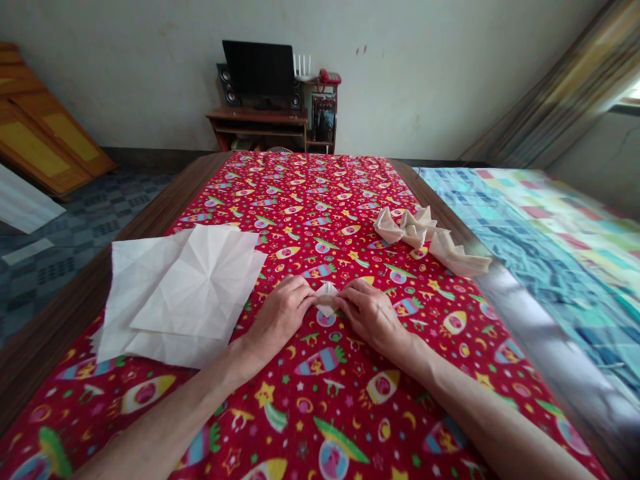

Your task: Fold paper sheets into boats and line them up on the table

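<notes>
A small folded white paper is held between my two hands over the red patterned cloth. My left hand pinches its left corner, while the fingers of my right hand are closed on its right corner. Creased sheets of white paper lie overlapping to the left of my left hand. Several folded paper pieces with pointed ends sit on the cloth at the right, beyond my right hand.
Dark wooden table edges flank the cloth. A bed with a blue patterned cover stands at the right. Against the far wall, a desk bears a monitor, speakers and a red telephone. An orange cabinet is at the left.
</notes>
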Demonstrator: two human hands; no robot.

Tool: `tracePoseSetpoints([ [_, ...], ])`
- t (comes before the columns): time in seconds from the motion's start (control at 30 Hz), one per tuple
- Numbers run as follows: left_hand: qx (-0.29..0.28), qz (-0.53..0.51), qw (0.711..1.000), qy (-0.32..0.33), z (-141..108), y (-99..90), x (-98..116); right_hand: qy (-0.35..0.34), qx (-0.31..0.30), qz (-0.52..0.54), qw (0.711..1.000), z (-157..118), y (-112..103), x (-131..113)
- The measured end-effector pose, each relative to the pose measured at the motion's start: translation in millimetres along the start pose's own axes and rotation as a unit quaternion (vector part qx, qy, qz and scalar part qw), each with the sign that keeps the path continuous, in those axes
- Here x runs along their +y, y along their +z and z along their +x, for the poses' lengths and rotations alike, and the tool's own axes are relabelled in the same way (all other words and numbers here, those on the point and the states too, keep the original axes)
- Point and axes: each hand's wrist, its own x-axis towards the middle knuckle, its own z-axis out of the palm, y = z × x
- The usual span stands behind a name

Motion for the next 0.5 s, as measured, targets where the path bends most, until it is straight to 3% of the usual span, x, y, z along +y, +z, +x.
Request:
tracePoseSetpoints([
  [0.23, -0.027, 0.04, 0.996, -0.075, 5, -1.5, 9, 0.022, -0.01, -0.105, 0.994, 8, 1, -5],
  [0.5, -0.02, 0.062, 0.992, -0.105, 5, -5.5, 3, 0.027, -0.036, -0.11, 0.993, 10, -2, -6],
])
